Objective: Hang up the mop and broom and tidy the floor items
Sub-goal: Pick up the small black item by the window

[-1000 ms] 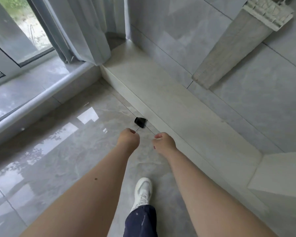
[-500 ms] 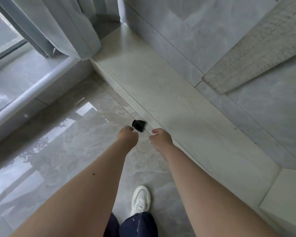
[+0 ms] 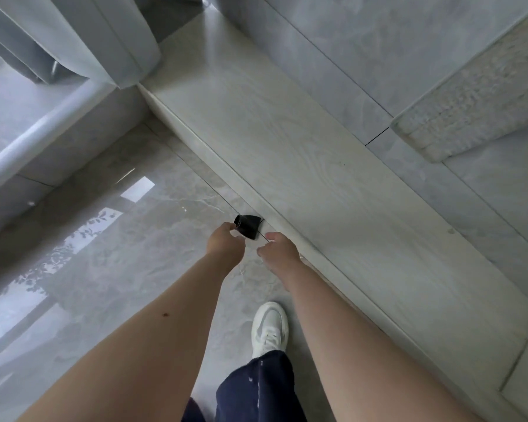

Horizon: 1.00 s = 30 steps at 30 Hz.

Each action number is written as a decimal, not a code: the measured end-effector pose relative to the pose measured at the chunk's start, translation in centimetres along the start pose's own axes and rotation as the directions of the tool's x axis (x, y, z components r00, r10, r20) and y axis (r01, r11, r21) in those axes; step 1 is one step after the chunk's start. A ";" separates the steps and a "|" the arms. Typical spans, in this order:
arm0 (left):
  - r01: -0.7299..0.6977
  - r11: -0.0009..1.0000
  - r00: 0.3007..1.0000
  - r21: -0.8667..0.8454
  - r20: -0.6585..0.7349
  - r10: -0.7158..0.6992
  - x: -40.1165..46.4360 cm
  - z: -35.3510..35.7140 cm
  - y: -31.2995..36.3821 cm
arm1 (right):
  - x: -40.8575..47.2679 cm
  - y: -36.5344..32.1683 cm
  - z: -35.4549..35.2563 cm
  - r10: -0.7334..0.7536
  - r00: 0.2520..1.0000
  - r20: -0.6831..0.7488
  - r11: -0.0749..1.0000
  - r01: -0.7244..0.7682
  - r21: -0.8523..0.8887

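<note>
Both hands have been brought closer to the small black object since the earlier frame. It lies on the glossy floor, against the foot of the pale raised ledge. The left hand is set at its near edge, fingers curled and touching it; a firm grip cannot be confirmed. The right hand is held just beside it, fingers loosely curled around nothing. A white shoe is planted below.

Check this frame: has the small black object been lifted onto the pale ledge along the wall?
No. The small black object lies on the glossy floor at the foot of the pale ledge, with both hands reaching toward it.
</note>
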<state>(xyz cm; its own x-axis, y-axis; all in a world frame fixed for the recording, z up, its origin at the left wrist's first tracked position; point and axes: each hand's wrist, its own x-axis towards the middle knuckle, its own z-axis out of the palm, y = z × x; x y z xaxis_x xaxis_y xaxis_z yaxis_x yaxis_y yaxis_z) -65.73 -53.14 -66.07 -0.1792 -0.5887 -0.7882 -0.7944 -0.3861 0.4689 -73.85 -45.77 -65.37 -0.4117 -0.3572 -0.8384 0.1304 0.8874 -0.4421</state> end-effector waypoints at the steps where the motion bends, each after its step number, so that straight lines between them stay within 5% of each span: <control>1: 0.012 1.000 1.000 0.001 0.001 -0.012 0.9 0.2 -0.2 | 0.9 0.1 0.2 0.006 1.000 0.007 1.000 -0.006 -0.008; 14: 0.073 0.992 0.997 0.100 0.007 -0.074 14.4 6.9 -2.8 | 13.8 2.7 2.2 0.036 0.994 0.104 0.998 -0.029 -0.064; 30: 0.084 0.991 0.996 -0.108 -0.023 -0.087 19.0 8.9 -5.0 | 18.3 4.4 5.2 0.102 0.985 0.138 0.991 -0.088 -0.101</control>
<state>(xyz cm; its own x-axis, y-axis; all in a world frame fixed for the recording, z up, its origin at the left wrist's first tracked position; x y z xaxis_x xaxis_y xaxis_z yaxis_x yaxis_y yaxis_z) -70.34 -56.07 -86.94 -0.0963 -0.5692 -0.8165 -0.7394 -0.5083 0.4415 -76.08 -49.92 -84.34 -0.2676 -0.3020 -0.9150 0.0749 0.9402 -0.3322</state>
